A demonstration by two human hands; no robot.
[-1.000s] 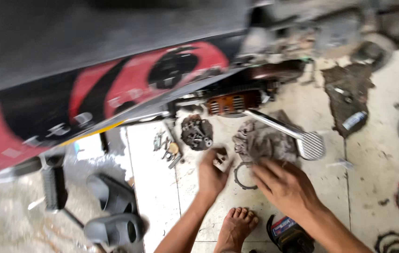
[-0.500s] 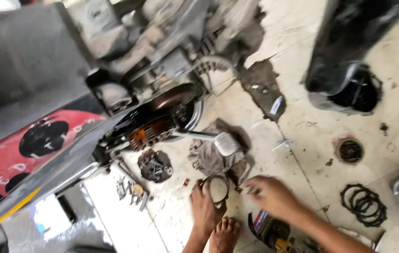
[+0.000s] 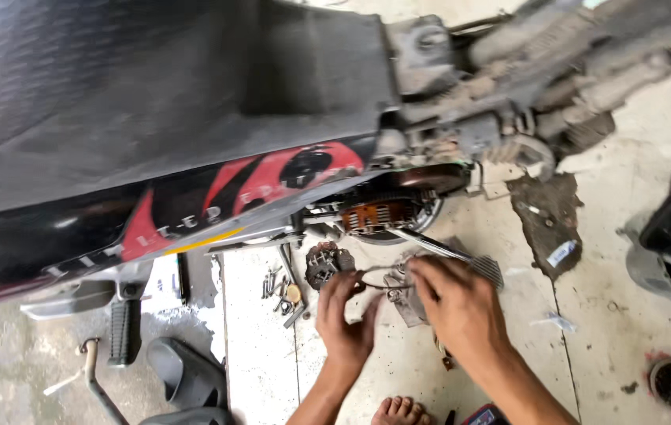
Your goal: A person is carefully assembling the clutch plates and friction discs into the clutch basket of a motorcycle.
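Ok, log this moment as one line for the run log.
left hand: holds thin metal ring | right hand: on same ring, over grey rag | nearby: round clutch part, loose bolts, open engine side

A small white-and-blue packet [image 3: 562, 253], oblong and tilted, lay on a dark greasy rag [image 3: 544, 216] on the floor [image 3: 603, 330], right of the engine. Near it on the pale concrete, towards the right, lay a scrap of whitish wrapper [image 3: 554, 321], crumpled and flat. At the bottom edge, beside the person's forearm, showed the corner of a red and dark-blue container [image 3: 483, 415], mostly cut off. The motorcycle's side panel [image 3: 194, 216] bore a red-and-black decal [image 3: 292, 175] with a yellow stripe beneath.
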